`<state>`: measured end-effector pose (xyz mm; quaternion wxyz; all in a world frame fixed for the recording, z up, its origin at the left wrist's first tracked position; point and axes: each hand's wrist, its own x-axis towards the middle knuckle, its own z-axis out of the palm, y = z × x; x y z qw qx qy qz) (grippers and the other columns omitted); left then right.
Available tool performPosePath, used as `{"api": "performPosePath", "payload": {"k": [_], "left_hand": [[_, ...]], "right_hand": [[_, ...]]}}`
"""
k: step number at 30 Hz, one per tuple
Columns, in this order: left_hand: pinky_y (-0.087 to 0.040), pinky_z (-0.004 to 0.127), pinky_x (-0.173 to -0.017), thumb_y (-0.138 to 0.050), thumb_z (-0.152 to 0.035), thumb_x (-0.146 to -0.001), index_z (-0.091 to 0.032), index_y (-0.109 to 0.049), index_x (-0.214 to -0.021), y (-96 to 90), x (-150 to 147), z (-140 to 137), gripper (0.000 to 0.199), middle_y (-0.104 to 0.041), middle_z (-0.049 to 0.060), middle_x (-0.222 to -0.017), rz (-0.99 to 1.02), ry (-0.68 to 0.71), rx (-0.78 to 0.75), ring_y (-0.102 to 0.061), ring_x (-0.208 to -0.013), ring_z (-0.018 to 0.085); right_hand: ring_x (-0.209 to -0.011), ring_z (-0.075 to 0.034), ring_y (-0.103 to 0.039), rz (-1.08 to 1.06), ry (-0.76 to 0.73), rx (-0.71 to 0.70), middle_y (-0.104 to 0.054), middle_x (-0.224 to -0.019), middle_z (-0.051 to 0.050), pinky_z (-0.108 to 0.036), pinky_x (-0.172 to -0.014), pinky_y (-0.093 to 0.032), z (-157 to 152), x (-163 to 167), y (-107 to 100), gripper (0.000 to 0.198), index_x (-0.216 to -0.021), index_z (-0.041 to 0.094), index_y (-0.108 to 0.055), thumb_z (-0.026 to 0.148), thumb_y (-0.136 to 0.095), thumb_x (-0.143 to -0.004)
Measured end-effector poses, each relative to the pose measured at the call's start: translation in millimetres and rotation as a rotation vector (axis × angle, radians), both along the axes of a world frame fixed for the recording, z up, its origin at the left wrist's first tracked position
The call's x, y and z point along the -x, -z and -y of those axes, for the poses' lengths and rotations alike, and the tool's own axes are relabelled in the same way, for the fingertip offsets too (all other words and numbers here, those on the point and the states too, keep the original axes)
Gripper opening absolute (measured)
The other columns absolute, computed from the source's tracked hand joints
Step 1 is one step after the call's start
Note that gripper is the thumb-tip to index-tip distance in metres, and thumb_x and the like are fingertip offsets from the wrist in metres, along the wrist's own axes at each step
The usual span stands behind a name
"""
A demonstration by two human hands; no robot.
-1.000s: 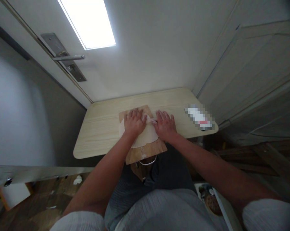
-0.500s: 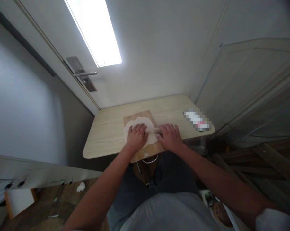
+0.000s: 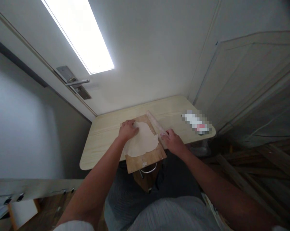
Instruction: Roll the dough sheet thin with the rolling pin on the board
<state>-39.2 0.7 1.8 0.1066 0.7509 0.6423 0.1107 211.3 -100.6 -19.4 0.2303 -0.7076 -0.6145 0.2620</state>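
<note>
A thin, pale dough sheet point(image 3: 142, 141) with an uneven edge lies on a wooden cutting board point(image 3: 147, 159). At the sheet's far left edge is my left hand point(image 3: 128, 130), its fingers curled and pinching the dough there; the fingertips are partly hidden. My right hand point(image 3: 173, 141) is wrapped around the near end of a light wooden rolling pin point(image 3: 156, 122). The pin lies slantwise along the board's right side, off most of the dough, its far end pointing away from me.
The board's handle end juts over the front edge of a light wood table point(image 3: 99, 141). A pixelated white and red object point(image 3: 196, 122) lies at the table's right. Behind stands a white door with a metal handle point(image 3: 77, 82). Wooden slats point(image 3: 241, 173) are at the lower right.
My left hand has let go of the rolling pin and moved left to the dough's edge. My right hand has swung the pin from across the dough to the board's right side.
</note>
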Motion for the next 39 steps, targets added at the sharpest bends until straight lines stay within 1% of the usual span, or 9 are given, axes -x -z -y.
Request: {"api": "performPosePath", "payload": {"k": [3, 6, 11, 15, 19, 22, 26, 30, 39], "left_hand": [[-0.041, 0.047, -0.102, -0.062, -0.031, -0.077, -0.021, -0.067, -0.119, -5.1, -7.6, -19.7, 0.044, -0.061, 0.016, -0.131, -0.021, -0.014, 0.068, -0.051, -0.126, 0.036], [-0.047, 0.042, -0.09, -0.063, -0.03, -0.074, -0.02, -0.071, -0.101, -9.2, -12.8, -37.1, 0.03, -0.068, 0.015, -0.115, -0.008, 0.002, 0.139, -0.06, -0.113, 0.034], [-0.049, 0.031, -0.073, -0.071, -0.04, -0.07, -0.022, -0.069, -0.105, -11.6, -11.1, -54.8, 0.039, -0.073, 0.008, -0.1, 0.048, 0.048, 0.229, -0.066, -0.09, 0.024], [-0.048, 0.031, -0.073, -0.075, -0.037, -0.065, -0.021, -0.071, -0.091, -14.0, -10.7, -57.4, 0.031, -0.074, 0.007, -0.095, 0.067, 0.092, 0.259, -0.067, -0.089, 0.024], [-0.048, 0.029, -0.07, -0.075, -0.032, -0.063, -0.017, -0.069, -0.102, -14.7, -13.1, -56.5, 0.041, -0.074, 0.008, -0.097, 0.101, 0.104, 0.269, -0.067, -0.086, 0.023], [-0.049, 0.031, -0.072, -0.075, -0.033, -0.063, -0.017, -0.073, -0.095, -14.8, -14.7, -55.9, 0.036, -0.074, 0.008, -0.091, 0.122, 0.123, 0.287, -0.068, -0.086, 0.025], [-0.05, 0.031, -0.077, -0.07, -0.028, -0.07, -0.018, -0.075, -0.087, -16.5, -15.7, -52.6, 0.021, -0.075, 0.006, -0.088, 0.176, 0.16, 0.279, -0.068, -0.092, 0.026], [-0.051, 0.029, -0.081, -0.062, -0.021, -0.075, -0.016, -0.074, -0.093, -20.7, -12.6, -46.7, 0.022, -0.076, 0.007, -0.096, 0.252, 0.192, 0.249, -0.068, -0.095, 0.023], [-0.05, 0.029, -0.081, -0.059, -0.024, -0.079, -0.014, -0.07, -0.095, -26.4, 14.7, -42.5, 0.021, -0.073, 0.008, -0.097, 0.317, 0.053, 0.183, -0.066, -0.09, 0.02]], "right_hand": [[-0.081, -0.02, -0.063, -0.139, -0.025, 0.084, -0.07, -0.092, -0.008, -0.027, -0.067, -0.038, -4.4, 4.0, -6.7, 0.028, -0.1, 0.019, -0.057, 0.044, -0.046, -0.097], [-0.083, -0.019, -0.062, -0.199, -0.07, 0.086, -0.07, -0.094, -0.008, -0.026, -0.068, -0.038, -9.2, 8.1, -11.8, 0.025, -0.095, 0.019, -0.058, 0.042, -0.048, -0.096], [-0.085, -0.019, -0.062, -0.255, -0.091, 0.065, -0.069, -0.094, -0.008, -0.026, -0.069, -0.039, -11.1, 12.0, -14.5, 0.025, -0.097, 0.019, -0.058, 0.043, -0.049, -0.095], [-0.084, -0.019, -0.062, -0.269, -0.117, 0.071, -0.069, -0.094, -0.008, -0.027, -0.07, -0.04, -11.7, 13.5, -16.4, 0.026, -0.097, 0.019, -0.058, 0.043, -0.049, -0.095], [-0.084, -0.019, -0.062, -0.293, -0.1, 0.087, -0.069, -0.093, -0.007, -0.027, -0.069, -0.041, -11.5, 14.0, -16.9, 0.027, -0.097, 0.019, -0.057, 0.045, -0.048, -0.095], [-0.082, -0.018, -0.063, -0.321, -0.122, 0.093, -0.069, -0.093, -0.007, -0.027, -0.069, -0.042, -9.9, 13.2, -17.5, 0.027, -0.098, 0.02, -0.056, 0.045, -0.047, -0.095], [-0.079, -0.018, -0.064, -0.384, -0.168, 0.106, -0.07, -0.089, -0.005, -0.026, -0.069, -0.045, -5.4, 12.0, -20.0, 0.023, -0.098, 0.021, -0.056, 0.043, -0.049, -0.095], [-0.073, -0.016, -0.064, -0.496, -0.248, 0.141, -0.071, -0.087, -0.003, -0.025, -0.064, -0.046, -3.5, 15.8, -20.7, 0.027, -0.103, 0.022, -0.057, 0.047, -0.049, -0.096], [-0.084, -0.017, -0.062, -0.185, -0.325, 0.04, -0.07, -0.094, -0.005, -0.025, -0.068, -0.041, -45.5, 32.2, -23.2, 0.017, -0.094, 0.02, -0.06, 0.036, -0.058, -0.091]]}}
